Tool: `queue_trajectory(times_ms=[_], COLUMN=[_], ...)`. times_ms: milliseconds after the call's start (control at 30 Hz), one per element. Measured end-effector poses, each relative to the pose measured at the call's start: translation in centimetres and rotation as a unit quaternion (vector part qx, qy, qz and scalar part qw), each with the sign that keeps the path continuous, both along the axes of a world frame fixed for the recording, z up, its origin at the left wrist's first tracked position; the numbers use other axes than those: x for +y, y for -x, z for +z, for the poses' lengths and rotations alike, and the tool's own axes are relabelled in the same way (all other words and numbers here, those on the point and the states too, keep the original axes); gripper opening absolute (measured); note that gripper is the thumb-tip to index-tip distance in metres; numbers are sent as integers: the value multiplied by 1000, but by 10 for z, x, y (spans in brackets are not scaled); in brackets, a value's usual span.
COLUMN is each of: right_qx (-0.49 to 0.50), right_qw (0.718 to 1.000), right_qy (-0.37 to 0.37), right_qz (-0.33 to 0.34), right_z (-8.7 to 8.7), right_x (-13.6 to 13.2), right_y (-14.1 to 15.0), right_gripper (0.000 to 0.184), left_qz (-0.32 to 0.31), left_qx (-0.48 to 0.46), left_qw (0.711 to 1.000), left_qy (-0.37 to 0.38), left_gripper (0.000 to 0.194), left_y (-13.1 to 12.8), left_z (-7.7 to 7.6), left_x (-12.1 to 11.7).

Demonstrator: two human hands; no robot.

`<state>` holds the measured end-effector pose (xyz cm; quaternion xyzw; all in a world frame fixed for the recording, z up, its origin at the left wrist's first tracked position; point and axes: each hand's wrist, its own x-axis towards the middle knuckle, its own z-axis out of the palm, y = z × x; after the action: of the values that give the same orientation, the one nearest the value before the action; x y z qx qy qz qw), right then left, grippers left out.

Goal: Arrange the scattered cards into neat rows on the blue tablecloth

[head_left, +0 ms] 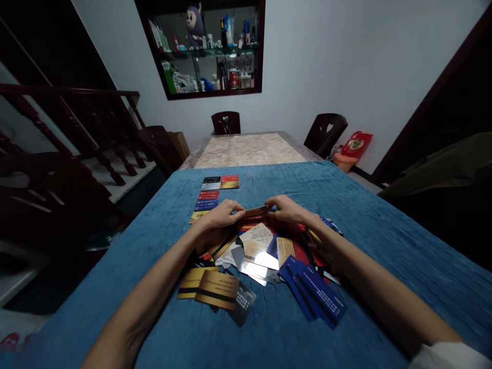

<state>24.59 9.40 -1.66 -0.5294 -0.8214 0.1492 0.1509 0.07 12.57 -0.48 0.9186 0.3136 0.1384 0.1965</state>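
Between my two hands is a thin card (256,210), seen nearly edge-on and raised over a loose pile of cards. My left hand (226,213) pinches its left end, and my right hand (286,209) grips its right end. Below them the pile spreads in gold, blue, red and white, with a cream card (258,238) on top. Gold cards (217,289) lie at its near left, and blue striped cards (321,294) fan out at its near right. Part of the pile is hidden under my forearms.
Beyond my left hand, several cards stand in neat rows, among them a red card (208,195) and a blue card (206,205). A blue cloth (154,318) covers the near table; the far end shows a patterned top (253,148). Dark chairs (325,134) surround it.
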Motion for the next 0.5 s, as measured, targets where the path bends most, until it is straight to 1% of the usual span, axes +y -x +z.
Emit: queue_trajectory(times_ms=[133,233,400,500], right_qx=[56,78,127,163], right_qw=[998,997,991,986], right_qy=[-15,-21,-24,-39], right_qz=[2,6,20,23], right_z=[3,8,15,15], right_x=[1,1,-1,-1], right_y=[-3,-5,-7,-5], right_gripper=[16,17,17,17], left_qz=[2,0,-20,-18], left_qx=[-17,-24,-1,0], left_qw=[1000,1000,1000,1000], left_qy=[4,8,0,-2], left_gripper=[27,26,29,28], left_y=[0,0,1,0], left_z=[0,0,-2,-5], left_x=[0,0,1,2])
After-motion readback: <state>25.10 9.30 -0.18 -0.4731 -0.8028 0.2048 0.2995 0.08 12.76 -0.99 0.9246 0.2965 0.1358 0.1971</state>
